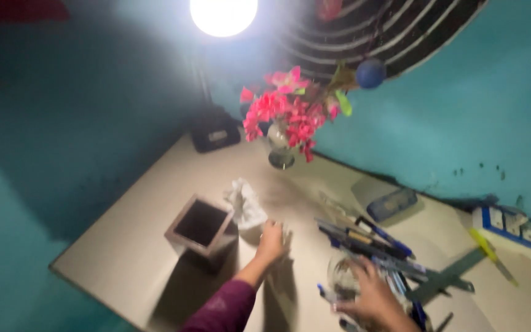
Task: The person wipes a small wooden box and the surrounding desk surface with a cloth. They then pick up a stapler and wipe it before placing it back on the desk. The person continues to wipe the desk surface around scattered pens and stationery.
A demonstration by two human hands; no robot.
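Note:
My left hand (271, 241), in a dark red sleeve, rests on the beige table (124, 258) with its fingers closed around a small clear object beside a crumpled white cloth (245, 203). A square brown pen holder (201, 226) stands empty just left of that hand. My right hand (373, 295) is over a clear glass (341, 275) at the near edge of a heap of pens and pencils (370, 243); blur hides what its fingers hold.
A glass vase of pink flowers (287, 120) stands at the back of the table. A black lamp base (215, 132) sits under a bright bulb (224, 15). A dark case (391, 204), a green set square (447, 276) and a yellow pen (490, 252) lie at the right.

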